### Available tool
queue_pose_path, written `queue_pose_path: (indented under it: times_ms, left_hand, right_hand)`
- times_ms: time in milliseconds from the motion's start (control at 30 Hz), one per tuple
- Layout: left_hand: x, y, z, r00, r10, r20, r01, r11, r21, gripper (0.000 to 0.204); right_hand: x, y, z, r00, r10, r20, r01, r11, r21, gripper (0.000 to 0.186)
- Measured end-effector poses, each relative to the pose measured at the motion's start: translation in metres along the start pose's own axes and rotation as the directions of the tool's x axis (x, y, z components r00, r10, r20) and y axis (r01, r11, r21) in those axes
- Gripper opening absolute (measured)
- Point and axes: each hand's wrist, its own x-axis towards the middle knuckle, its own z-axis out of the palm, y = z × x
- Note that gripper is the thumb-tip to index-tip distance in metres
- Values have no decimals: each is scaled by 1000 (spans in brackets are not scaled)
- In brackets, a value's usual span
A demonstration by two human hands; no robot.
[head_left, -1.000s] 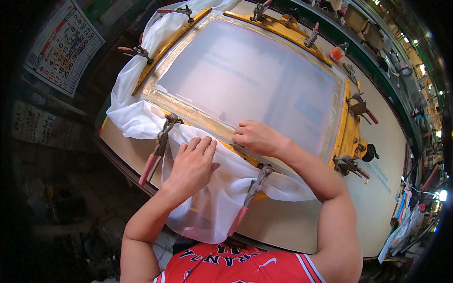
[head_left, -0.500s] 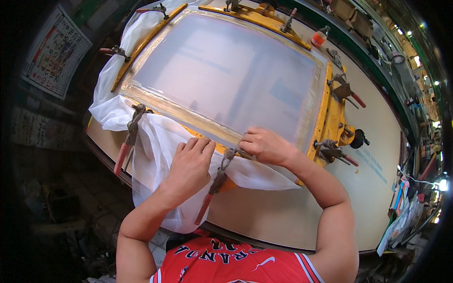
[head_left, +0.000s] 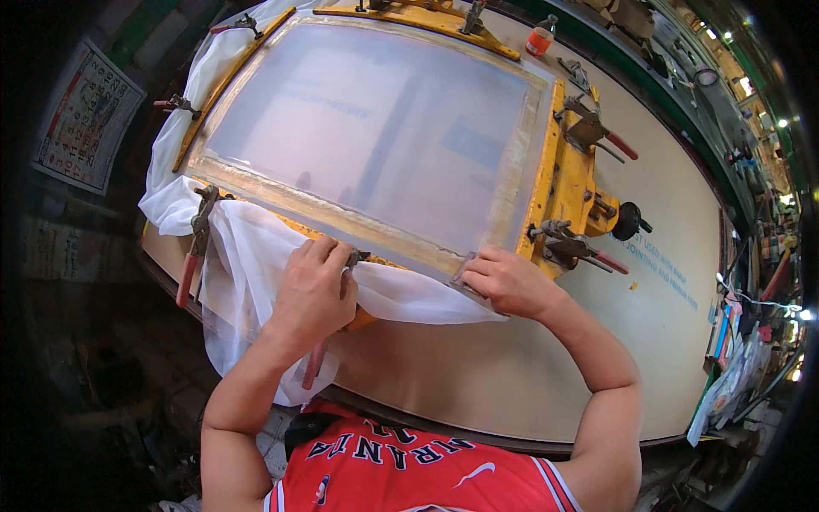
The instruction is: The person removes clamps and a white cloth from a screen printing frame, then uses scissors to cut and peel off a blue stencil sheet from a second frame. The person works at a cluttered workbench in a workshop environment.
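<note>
A wood-edged screen frame (head_left: 247, 186) with white translucent mesh (head_left: 367, 111) stretched over it lies on the table, ringed by yellow metal bars. At the near right corner my right hand (head_left: 503, 282) is closed on a small flat translucent scraper (head_left: 468, 275), held against the frame's border. My left hand (head_left: 311, 282) rests on the near edge with its fingers curled down, over loose white mesh fabric (head_left: 247, 256). It partly covers a toggle clamp, whose red handle (head_left: 315, 365) shows below. What those fingers grip is hidden.
More red-handled toggle clamps (head_left: 198, 235) line the bars. At the right sits a yellow tensioning bracket with a black handwheel (head_left: 630, 222). A bottle with an orange label (head_left: 541, 36) stands at the far side. Tan board (head_left: 512, 375) covers the table; clutter fills the right shelf.
My right hand has slid right along the near border with the scraper, away from the clamp. My left hand has shifted right onto that clamp. The whole view has moved slightly.
</note>
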Motion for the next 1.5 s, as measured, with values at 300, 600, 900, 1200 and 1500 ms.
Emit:
queue_pose_path:
  times_ms: [300, 600, 900, 1200, 1500]
  left_hand:
    - [5, -5, 10, 996, 42, -75, -41, 999, 18, 26]
    - [-1, -15, 17, 992, 81, -99, -84, 996, -27, 29]
    - [-22, -45, -8, 982, 124, -144, -156, 960, -234, 36]
    - [-57, -125, -46, 987, 10, -161, -21, 998, -66, 32]
    - [-63, -130, -60, 987, -11, -160, 0, 998, -70, 30]
  right_hand:
    - [-50, -10, -7, 996, 84, 2, -84, 994, -68, 12]
    - [-26, -27, -33, 974, 209, 91, -212, 977, 24, 38]
    - [154, 6, -7, 999, 40, -29, -41, 999, -4, 28]
    - [338, 25, 61, 975, -207, 79, 215, 971, -109, 13]
    - [303, 29, 47, 963, -163, 213, 177, 983, -46, 22]
